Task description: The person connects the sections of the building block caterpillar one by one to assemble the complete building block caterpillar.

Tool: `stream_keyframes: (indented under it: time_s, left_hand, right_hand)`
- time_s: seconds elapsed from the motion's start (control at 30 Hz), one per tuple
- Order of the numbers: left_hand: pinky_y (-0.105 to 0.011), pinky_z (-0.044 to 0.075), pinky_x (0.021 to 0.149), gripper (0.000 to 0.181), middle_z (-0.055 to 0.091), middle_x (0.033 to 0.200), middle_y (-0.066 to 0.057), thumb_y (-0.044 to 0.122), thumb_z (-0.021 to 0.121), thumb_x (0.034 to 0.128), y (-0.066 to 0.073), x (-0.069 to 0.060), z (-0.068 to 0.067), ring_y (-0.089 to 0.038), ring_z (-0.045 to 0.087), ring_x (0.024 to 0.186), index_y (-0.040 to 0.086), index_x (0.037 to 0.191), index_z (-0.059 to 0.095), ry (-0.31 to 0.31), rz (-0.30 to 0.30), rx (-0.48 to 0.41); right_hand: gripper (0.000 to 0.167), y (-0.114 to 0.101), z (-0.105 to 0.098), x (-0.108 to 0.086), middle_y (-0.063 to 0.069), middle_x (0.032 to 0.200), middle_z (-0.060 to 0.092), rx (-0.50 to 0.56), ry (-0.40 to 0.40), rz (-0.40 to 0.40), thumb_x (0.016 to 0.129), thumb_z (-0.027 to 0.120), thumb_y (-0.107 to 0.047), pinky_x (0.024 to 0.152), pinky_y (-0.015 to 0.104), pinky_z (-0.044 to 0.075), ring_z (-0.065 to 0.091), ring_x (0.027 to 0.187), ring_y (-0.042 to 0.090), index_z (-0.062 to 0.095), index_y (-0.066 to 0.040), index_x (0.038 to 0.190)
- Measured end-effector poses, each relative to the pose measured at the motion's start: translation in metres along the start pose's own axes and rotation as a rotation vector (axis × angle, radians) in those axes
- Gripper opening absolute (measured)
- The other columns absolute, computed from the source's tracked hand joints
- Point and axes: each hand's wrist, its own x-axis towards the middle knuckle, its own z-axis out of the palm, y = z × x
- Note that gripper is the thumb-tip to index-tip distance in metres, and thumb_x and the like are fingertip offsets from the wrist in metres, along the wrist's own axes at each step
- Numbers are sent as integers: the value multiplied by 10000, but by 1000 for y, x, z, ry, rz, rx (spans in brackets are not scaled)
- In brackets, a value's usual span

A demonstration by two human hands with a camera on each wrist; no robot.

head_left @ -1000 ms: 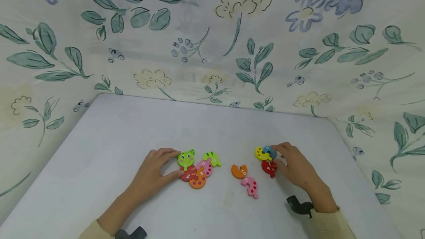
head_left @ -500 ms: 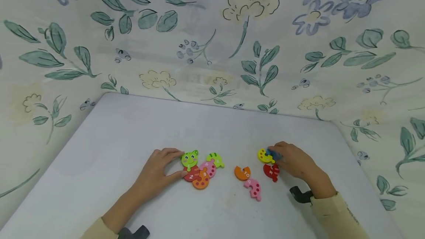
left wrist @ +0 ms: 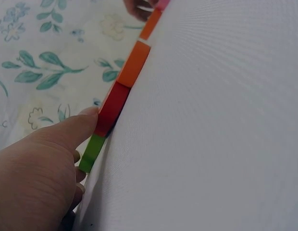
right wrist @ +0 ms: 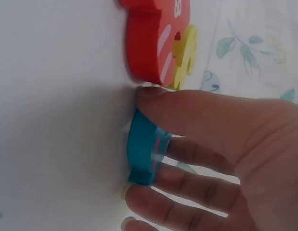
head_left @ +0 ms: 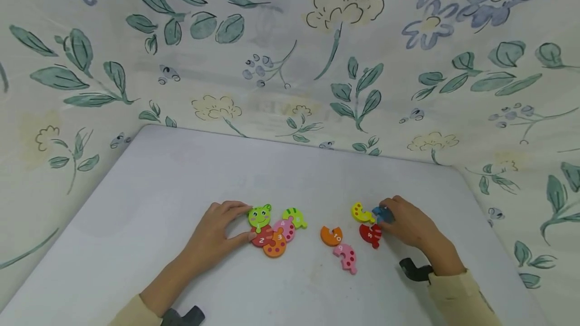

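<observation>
Gripping blue piece (head_left: 382, 214) between right hand (head_left: 411, 224) fingers, lower right of head view, just beside yellow piece (head_left: 359, 213); left hand (head_left: 212, 233) holds head (head_left: 260, 217) and 2 (head_left: 261, 238). Step judged: separating blue piece. Next move probably calls for clearing 8 (head_left: 371, 235).

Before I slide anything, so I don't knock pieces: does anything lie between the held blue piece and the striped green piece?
Yes. The yellow piece sits between the blue piece, held in the right hand, and the striped green piece. The orange 10 piece and red 8 piece lie off that straight line, on its near side.
</observation>
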Motion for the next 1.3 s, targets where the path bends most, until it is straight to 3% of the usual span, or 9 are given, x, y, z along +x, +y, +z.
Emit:
stream_keyframes:
  time_s: [0.2, 0.57, 0.83, 1.07, 1.3]
  left_hand:
    - [-404, 477, 909, 622, 596, 1400, 35, 393, 886, 849, -2, 1, 1, -150, 476, 1102, 195, 1395, 664, 6, 6, -7]
    - [-417, 497, 918, 613, 608, 1379, 21, 372, 898, 839, -2, 1, 3, -168, 496, 1120, 192, 1382, 676, 36, 28, 7]
    - [-419, 492, 919, 600, 609, 1379, 32, 363, 890, 851, -2, 0, 4, -161, 493, 1117, 192, 1385, 675, 40, 28, -6]
    - [-421, 487, 929, 601, 609, 1384, 36, 404, 874, 862, -3, 0, 7, -162, 498, 1119, 206, 1392, 670, 27, 26, -3]
    - [-419, 487, 924, 606, 618, 1371, 26, 389, 889, 847, -4, 0, 5, -165, 502, 1109, 187, 1378, 681, 46, 35, 7]
  right_hand:
    - [607, 6, 2, -7, 199, 1172, 610, 58, 4, 23, 903, 801, -259, 855, 560, 580, 627, 1003, 326, 585, -11, 1413]
    - [555, -2, -12, -18, 173, 1124, 639, 83, 37, 7, 889, 839, -285, 783, 497, 603, 640, 970, 321, 645, -18, 1335]
    - [562, -38, -25, -16, 75, 1076, 671, 177, 54, -46, 911, 825, -374, 670, 304, 544, 601, 925, 233, 655, -41, 1331]
    - [488, -70, -30, -14, -24, 944, 669, 226, 47, -96, 925, 814, -380, 651, 283, 543, 603, 861, 164, 668, -62, 1265]
    - [482, -103, -16, -6, -40, 940, 692, 269, 35, -98, 922, 815, -388, 687, 287, 568, 637, 859, 137, 661, -82, 1261]
